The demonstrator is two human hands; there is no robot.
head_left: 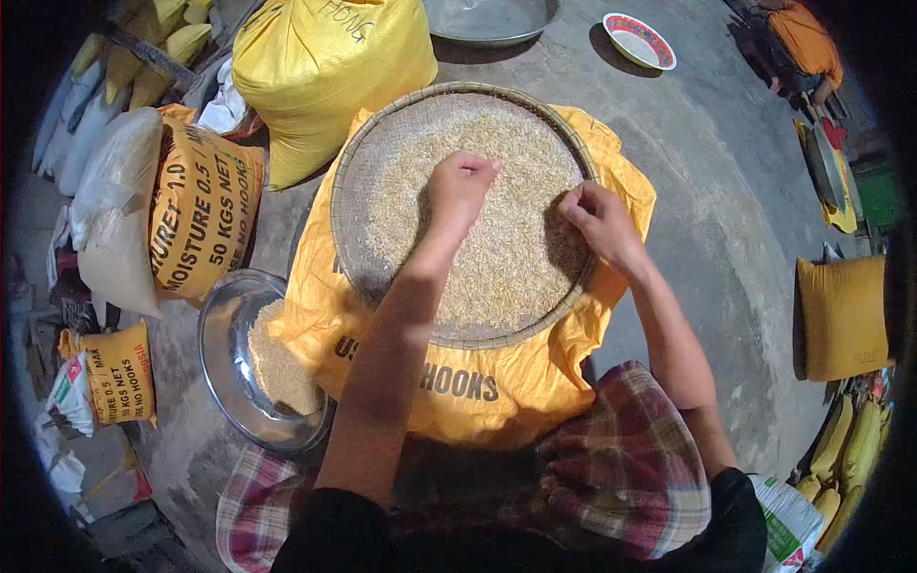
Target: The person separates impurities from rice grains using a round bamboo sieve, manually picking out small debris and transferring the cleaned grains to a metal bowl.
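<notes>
A round woven winnowing tray [358, 172] with a bamboo rim holds a spread of pale and golden grain [487, 277]. It rests over a yellow-orange woven sack [449, 411] with black lettering. Over the middle of the grain, my left hand [460, 194] is closed, thumb and fingertips pinched together. My right hand [604, 224] is by the tray's right rim, its fingers curled into a pinch over the edge of the grain. What either pinch holds is too small to make out.
At the left a metal basin [215, 349] contains more grain. Full sacks stand behind it, including a large yellow one [334, 86]. A metal pan [492, 24] and a patterned bowl [640, 43] lie beyond the tray. At far right are a yellow container [842, 320] and a person in orange [805, 40].
</notes>
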